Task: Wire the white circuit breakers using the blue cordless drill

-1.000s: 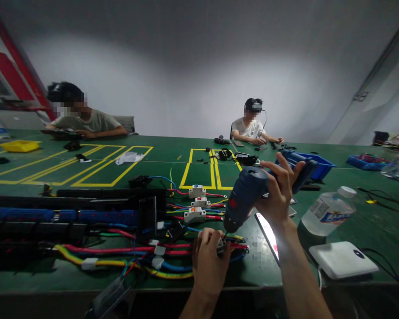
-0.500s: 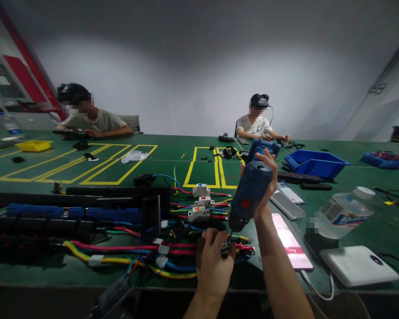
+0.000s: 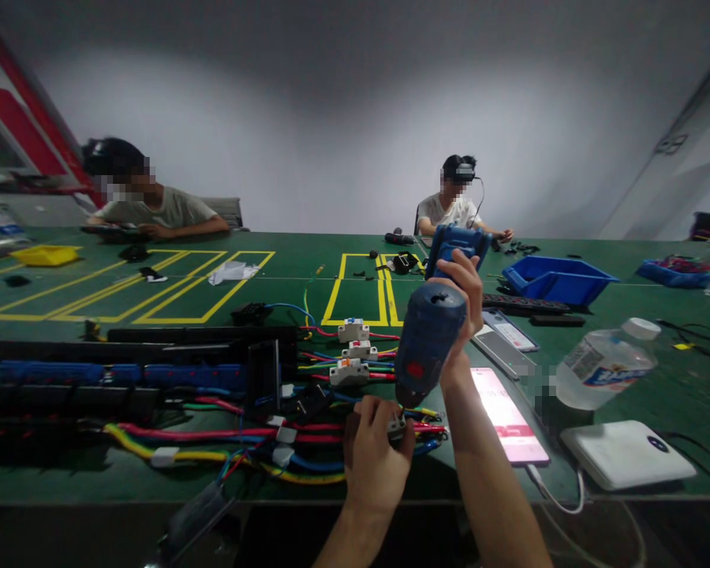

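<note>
A blue power screwdriver (image 3: 429, 339) stands steeply tilted near the front edge of the green table (image 3: 154, 308), its long axis running from the raised rear end down and toward the viewer, tip on a small white connector (image 3: 395, 427). The right hand (image 3: 462, 304) is wrapped around its grip; the left hand (image 3: 374, 457) is closed on the connector. Coloured cables (image 3: 213, 450) crowd the left side; a lit phone (image 3: 507, 414) lies just right, a water bottle (image 3: 603, 364) beyond. Open taped tabletop stretches behind, under a pale wall.
</note>
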Available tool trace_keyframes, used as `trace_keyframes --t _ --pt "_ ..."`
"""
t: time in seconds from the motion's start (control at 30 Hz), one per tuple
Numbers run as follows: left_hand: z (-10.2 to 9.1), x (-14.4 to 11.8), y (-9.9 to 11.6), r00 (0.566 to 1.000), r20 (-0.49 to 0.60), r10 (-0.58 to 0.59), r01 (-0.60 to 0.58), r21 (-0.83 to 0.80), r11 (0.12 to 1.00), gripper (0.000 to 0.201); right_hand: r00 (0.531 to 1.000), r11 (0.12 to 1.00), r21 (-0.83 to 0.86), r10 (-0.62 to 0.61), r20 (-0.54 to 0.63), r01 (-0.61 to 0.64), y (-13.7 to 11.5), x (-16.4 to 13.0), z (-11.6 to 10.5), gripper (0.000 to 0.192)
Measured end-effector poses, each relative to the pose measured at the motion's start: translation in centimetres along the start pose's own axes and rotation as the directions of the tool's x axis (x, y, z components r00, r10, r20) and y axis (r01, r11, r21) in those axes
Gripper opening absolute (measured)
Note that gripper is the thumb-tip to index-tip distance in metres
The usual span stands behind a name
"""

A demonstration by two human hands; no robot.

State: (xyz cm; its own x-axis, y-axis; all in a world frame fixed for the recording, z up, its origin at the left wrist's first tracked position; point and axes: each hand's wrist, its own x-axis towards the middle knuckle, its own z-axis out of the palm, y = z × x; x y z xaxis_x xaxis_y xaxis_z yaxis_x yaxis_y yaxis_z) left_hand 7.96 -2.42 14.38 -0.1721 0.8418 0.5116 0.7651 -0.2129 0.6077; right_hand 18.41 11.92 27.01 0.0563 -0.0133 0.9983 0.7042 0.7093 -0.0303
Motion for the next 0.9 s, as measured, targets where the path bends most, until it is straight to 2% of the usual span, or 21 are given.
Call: trace_keyframes --t 0.17,0.43,0.63,0.9 --pt "0.15 -0.01 -0.08 1.0 0.002 -0.004 0.004 -0.02 1.0 0.016 0.999 0.997 0.071 0.007 -0.038 -0.004 0.52 -0.16 0.26 0.024" --pt "-0.03 -0.03 -0.01 1.0 0.004 -0.017 0.017 -0.035 0.999 0.016 0.999 0.997 0.074 0.0 -0.046 0.003 0.15 0.19 -0.16 0.028" --pt "0.0 -0.03 -0.14 1.0 0.014 -0.014 0.014 -0.047 0.999 0.015 0.999 1.0 -0.01 -0.024 -0.049 0.024 0.08 0.38 -0.47 0.026" --pt "0.07 0.09 -0.16 1.0 0.007 -0.009 0.009 -0.024 1.0 0.017 0.998 0.999 0.036 -0.007 -0.06 0.009 0.18 0.14 -0.47 0.03"
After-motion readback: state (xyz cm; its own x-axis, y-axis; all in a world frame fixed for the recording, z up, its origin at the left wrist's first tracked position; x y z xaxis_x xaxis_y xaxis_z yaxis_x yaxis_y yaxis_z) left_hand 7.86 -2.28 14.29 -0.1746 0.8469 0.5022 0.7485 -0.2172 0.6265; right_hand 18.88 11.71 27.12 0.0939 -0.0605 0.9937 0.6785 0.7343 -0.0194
